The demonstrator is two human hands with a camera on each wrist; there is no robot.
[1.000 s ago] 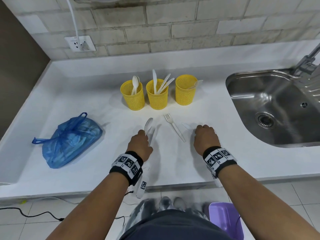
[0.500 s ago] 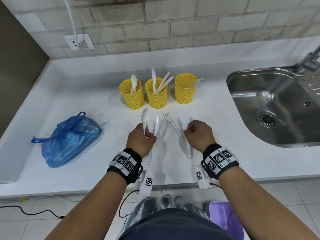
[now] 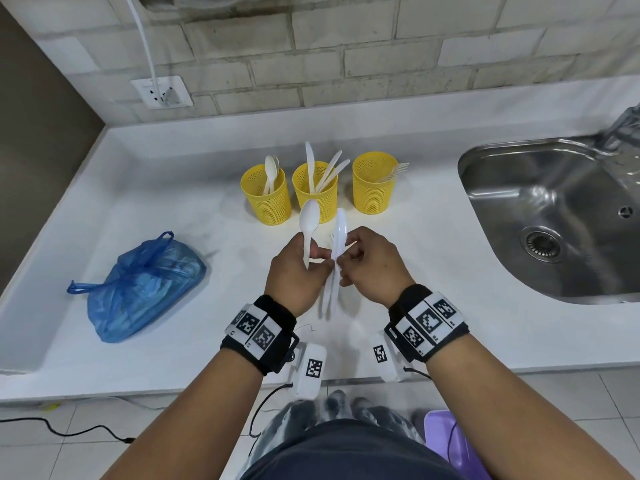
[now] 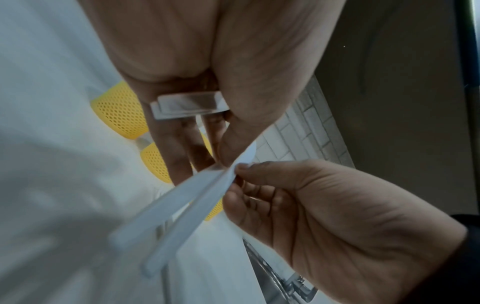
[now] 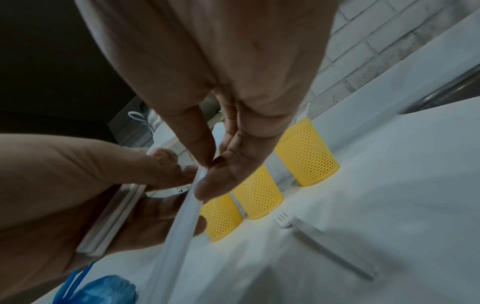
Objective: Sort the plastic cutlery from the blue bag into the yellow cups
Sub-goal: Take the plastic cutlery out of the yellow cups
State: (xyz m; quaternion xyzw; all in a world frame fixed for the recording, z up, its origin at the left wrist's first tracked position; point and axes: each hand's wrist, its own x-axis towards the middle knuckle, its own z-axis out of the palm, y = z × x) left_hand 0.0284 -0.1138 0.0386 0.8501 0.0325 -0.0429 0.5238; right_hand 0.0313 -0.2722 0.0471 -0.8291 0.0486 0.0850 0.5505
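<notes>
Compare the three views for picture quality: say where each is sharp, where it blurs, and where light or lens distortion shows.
Head view: bright and sharp, brick lines bow with the wide lens, glare streaks the sink. Left wrist view: dim, knife handles smeared, yellow cups sharper. Right wrist view: dark at upper left, mesh of the cups crisp, fork on the counter blurred.

Glossy steel sink [image 3: 540, 216] (perforated plastic cups [image 3: 372, 188]), matt countertop [image 3: 173, 188].

Black wristbands [image 3: 273, 336] bearing white checkered markers; dark shorts [image 3: 346, 452].
</notes>
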